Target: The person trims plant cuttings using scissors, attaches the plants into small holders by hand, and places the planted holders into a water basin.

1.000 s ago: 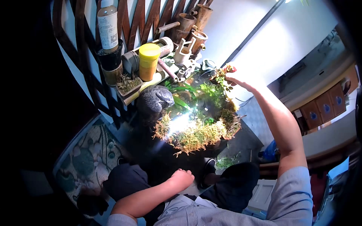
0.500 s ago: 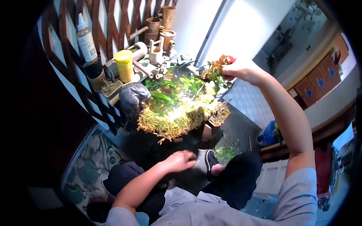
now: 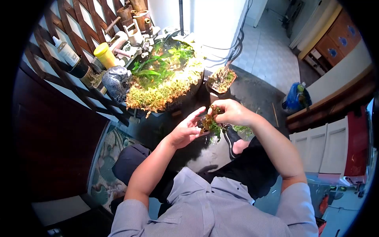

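My right hand pinches a clump of reddish-brown and green aquatic plant from above. It hangs over the floor, in front of my body. My left hand is beside the clump on its left, fingers apart and stretched toward it. Its fingertips are at the clump's edge; whether they touch it I cannot tell. Beyond my hands stands a round pond tub rimmed with yellow-green moss, with water and green plants inside.
A grey stone-like figure stands at the tub's left rim, near a yellow-lidded jar and a white-labelled bottle. A small planted pot is right of the tub. Green cuttings lie by my shoe. A blue bag sits further right.
My right hand has brought the plant clump down from above the tub's right side to in front of me. My left hand has risen and opened toward it. The view has shifted.
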Demonstrator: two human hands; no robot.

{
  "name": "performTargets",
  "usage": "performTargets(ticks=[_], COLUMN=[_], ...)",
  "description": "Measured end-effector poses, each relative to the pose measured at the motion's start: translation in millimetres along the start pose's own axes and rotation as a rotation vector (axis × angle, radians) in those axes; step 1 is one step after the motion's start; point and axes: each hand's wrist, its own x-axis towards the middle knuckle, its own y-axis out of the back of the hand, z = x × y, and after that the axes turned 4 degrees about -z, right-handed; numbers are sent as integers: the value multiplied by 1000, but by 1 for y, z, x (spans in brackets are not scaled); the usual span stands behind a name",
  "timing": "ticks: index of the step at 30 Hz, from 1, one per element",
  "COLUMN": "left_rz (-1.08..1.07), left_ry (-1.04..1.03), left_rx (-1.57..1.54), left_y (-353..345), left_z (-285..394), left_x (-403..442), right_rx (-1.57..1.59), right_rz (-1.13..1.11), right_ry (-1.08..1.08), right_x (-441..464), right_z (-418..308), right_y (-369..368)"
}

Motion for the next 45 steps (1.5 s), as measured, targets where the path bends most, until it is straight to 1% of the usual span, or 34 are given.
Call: performTargets(ticks=[2, 4, 6, 7, 8, 9, 10, 11, 12, 14, 15, 16, 18, 20, 22, 23, 24, 26, 27, 28, 30, 31, 32, 33, 35, 37, 40, 42, 44, 45], left_rz=[8, 52, 141, 211, 222, 320, 415, 475, 483, 505, 506, 531, 550, 575, 569, 562, 564, 593, 594, 572, 534, 542, 540, 559, 530, 486, 490, 506, 525, 482], left_ry=[62, 89, 180, 157, 166, 178, 189, 182, 189, 196, 207, 219, 232, 252, 267, 283, 283, 283, 282, 263, 252, 266, 276, 288, 312, 348, 382, 383, 384, 363], left_rx=[0, 60, 64, 82, 84, 74, 65, 82, 84, 133, 138, 172, 209, 262, 276, 288, 287, 284, 285, 279, 242, 195, 144, 131, 164, 219, 177, 165, 157, 162], left_y=[-3, 1, 7, 4, 8, 14, 16, 17, 18, 21, 22, 23, 22, 20, 17, 16, 15, 14, 16, 19, 22, 19, 16, 12, 14, 16, 15, 18, 23, 27], left_z=[-13, -23, -30, -34, -38, -44, -45, -48, -49, -53, -55, -57, -62, -62, -61, -61, -60, -60, -60, -62, -65, -62, -60, -59, -60, -60, -58, -58, -57, -56], left_x=[0, -1, -5, -4, -7, -8, -7, -8, -9, -9, -8, -7, -3, -3, -3, -3, -3, -2, 0, 2, -1, -2, -1, -1, -3, -2, -3, -3, -5, -8], right_rx=[80, 247, 340, 261, 81, 1, -83, 1, 10, 129, 177, 215, 158, 106, -2, 55, 55, 177, 143, 145, 46, 72, 157, 187, 230, 200, 179, 240, 242, 253], right_rz=[-24, -52, 86, 287, 506, 656, 808, 813, 809, 659, 630, 595, 552, 582, 522, 570, 569, 639, 652, 652, 501, 512, 586, 599, 609, 615, 617, 659, 638, 621], right_ry=[1, -8, -47, -73, -3, 23, 50, 32, 30, 15, 92, 81, 49, 87, 77, 140, 140, 166, 121, 120, 100, 85, 142, 160, 189, 167, 171, 151, 133, 110], right_x=[5, 10, 15, 20, 33, 38, 38, 35, 34, 30, 30, 26, 27, 26, 29, 32, 34, 34, 30, 28, 26, 26, 31, 34, 36, 34, 37, 39, 37, 37], right_z=[30, 56, 77, 87, 118, 136, 140, 144, 148, 144, 140, 130, 126, 124, 133, 139, 144, 140, 140, 140, 139, 138, 147, 152, 156, 154, 159, 164, 164, 165], right_y=[-5, -4, -7, -12, -16, -19, -22, -24, -28, -40, -47, -51, -53, -52, -46, -48, -47, -41, -38, -36, -43, -43, -43, -38, -30, -27, -26, -26, -21, -20])
